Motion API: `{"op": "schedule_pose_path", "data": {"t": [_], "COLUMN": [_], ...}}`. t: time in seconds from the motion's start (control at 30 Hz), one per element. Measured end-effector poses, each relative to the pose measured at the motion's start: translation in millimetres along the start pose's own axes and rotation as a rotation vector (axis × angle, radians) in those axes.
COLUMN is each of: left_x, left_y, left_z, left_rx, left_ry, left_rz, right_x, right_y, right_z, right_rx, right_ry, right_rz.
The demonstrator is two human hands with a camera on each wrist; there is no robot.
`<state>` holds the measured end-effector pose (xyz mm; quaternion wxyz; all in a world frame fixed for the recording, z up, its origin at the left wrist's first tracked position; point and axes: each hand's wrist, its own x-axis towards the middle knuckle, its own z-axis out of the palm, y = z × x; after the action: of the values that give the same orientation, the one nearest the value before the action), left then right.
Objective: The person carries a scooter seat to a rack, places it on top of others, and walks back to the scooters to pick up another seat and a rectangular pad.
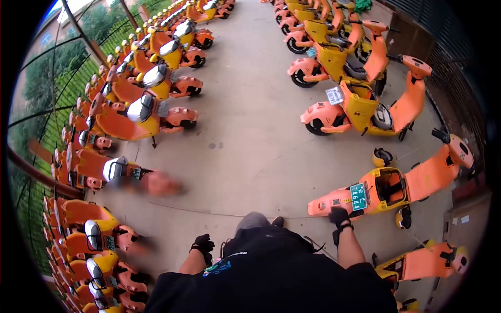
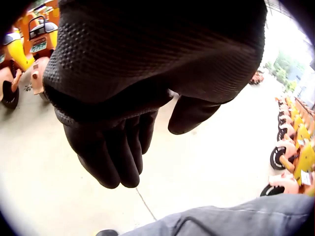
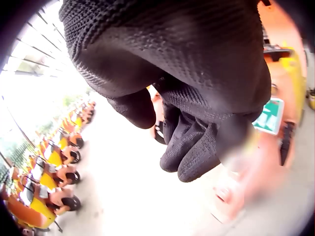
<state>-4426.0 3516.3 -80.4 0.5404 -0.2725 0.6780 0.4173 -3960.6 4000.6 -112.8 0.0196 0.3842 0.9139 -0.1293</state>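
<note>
My left hand (image 1: 202, 244), in a black glove, hangs beside my body at lower middle of the head view. In the left wrist view that glove (image 2: 152, 64) has its fingers loosely bent downward, the thumb apart, nothing between them. My right hand (image 1: 340, 217), gloved alike, overlaps the rear end of an orange and yellow scooter (image 1: 430, 175) at right. Its fingers (image 3: 199, 152) curl loosely and hold nothing in the right wrist view. Close to this hand is the scooter's green number plate (image 1: 358, 196). A helmet (image 1: 382, 157) lies on each side of that scooter.
Parked scooters (image 1: 125, 122) form a long dense row on the left, along a green fence (image 1: 78, 78). More scooters (image 1: 360, 107) line the right side by a dark wall. A concrete aisle (image 1: 245, 104) runs between the rows. Another scooter (image 1: 422, 263) stands at lower right.
</note>
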Motion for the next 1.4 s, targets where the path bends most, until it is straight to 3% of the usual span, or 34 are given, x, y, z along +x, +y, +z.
{"op": "schedule_pose_path", "data": {"t": [0.07, 0.1, 0.2, 0.3, 0.47, 0.5, 0.53, 0.57, 0.6, 0.67, 0.7, 0.73, 0.8, 0.9, 0.93, 0.97, 1.07, 1.1, 1.13, 1.17, 1.2, 1.27, 1.33, 1.37, 1.4], "left_x": [15.8, 19.2, 50.5, 54.7, 87.7, 78.9, 86.1, 65.5, 83.0, -1.1, 34.7, -51.5, -71.1, -55.6, -44.4, -31.1, -0.8, 9.6, 18.4, 14.8, -14.5, -45.5, -92.1, -113.1, -145.2], "left_y": [29.2, 53.0, 131.2, 228.2, 386.3, 407.1, 429.9, 445.4, 473.4, 487.7, 507.1, 499.7, 509.6, 527.7, 530.8, 531.8, 527.3, 518.6, 505.6, 488.1, 468.8, 435.1, 410.9, 399.5, 394.6], "left_z": [25.5, 45.1, 91.6, 183.9, 376.0, 427.6, 468.5, 520.6, 565.0, 661.3, 677.1, 721.3, 760.9, 780.3, 776.3, 765.8, 709.6, 676.4, 641.9, 615.6, 608.8, 577.0, 605.3, 611.8, 649.8], "left_rx": [-0.072, -0.044, 0.038, 0.301, 0.547, 0.648, 0.982, 0.833, 0.869, 1.003, 1.173, 0.942, 0.959, 0.951, 0.928, 0.886, 0.752, 0.75, 0.737, 0.442, 0.525, 0.433, 0.367, 0.279, 0.313], "left_ry": [-0.013, -0.018, -0.136, -0.09, -0.216, -0.138, -0.221, -0.226, -0.339, -0.377, -0.615, -0.496, -0.537, -0.532, -0.461, -0.394, -0.081, -0.061, -0.038, 0.147, 0.184, -0.003, 0.235, 0.234, 0.391], "left_rz": [0.018, 0.005, -0.07, 0.04, 0.133, 0.192, 0.381, 0.369, 0.345, 0.581, 0.879, 0.615, 0.655, 0.612, 0.562, 0.506, 0.356, 0.317, 0.278, 0.06, 0.041, -0.055, -0.07, -0.103, -0.131], "right_x": [69.6, 86.6, 144.0, 183.1, 222.5, 227.3, 229.4, 227.6, 231.1, 236.3, 238.4, 241.4, 250.4, 282.5, 296.1, 310.9, 361.2, 376.1, 394.5, 407.7, 424.6, 453.9, 472.3, 490.7, 519.6], "right_y": [31.2, -28.5, -21.9, 8.0, 97.5, 116.6, 135.4, 151.8, 167.7, 189.3, 199.2, 207.4, 236.2, 293.6, 315.5, 342.2, 416.1, 444.1, 463.0, 485.3, 505.6, 545.6, 603.5, 611.2, 593.7], "right_z": [-28.4, -119.3, -166.6, -189.3, -191.5, -192.5, -191.9, -190.8, -193.1, -195.0, -192.8, -198.9, -186.2, -167.5, -157.6, -146.0, -156.6, -144.2, -151.8, -151.6, -149.3, -138.6, -86.3, -104.5, -168.6], "right_rx": [1.463, 1.399, 1.559, 1.628, 1.579, 1.562, 1.546, 1.569, 1.561, 1.548, 1.564, 1.543, 1.556, 1.338, 1.337, 1.127, 0.642, 0.584, 0.573, 0.564, 0.554, 0.453, -0.066, 0.081, 0.019], "right_ry": [-0.277, 0.011, 0.134, 0.184, 0.374, 0.374, 0.361, 0.392, 0.422, 0.571, 0.621, 0.619, 0.581, 0.463, 0.438, 0.417, 0.293, 0.239, 0.155, 0.096, 0.033, -0.082, -0.273, -0.288, -0.328], "right_rz": [0.154, 0.617, 0.602, 0.626, 0.783, 0.91, 1.037, 1.044, 1.032, 1.106, 1.142, 1.165, 1.179, 1.239, 1.24, 1.184, 1.018, 1.011, 1.119, 1.121, 1.11, 1.052, 0.494, 0.673, 0.722]}}
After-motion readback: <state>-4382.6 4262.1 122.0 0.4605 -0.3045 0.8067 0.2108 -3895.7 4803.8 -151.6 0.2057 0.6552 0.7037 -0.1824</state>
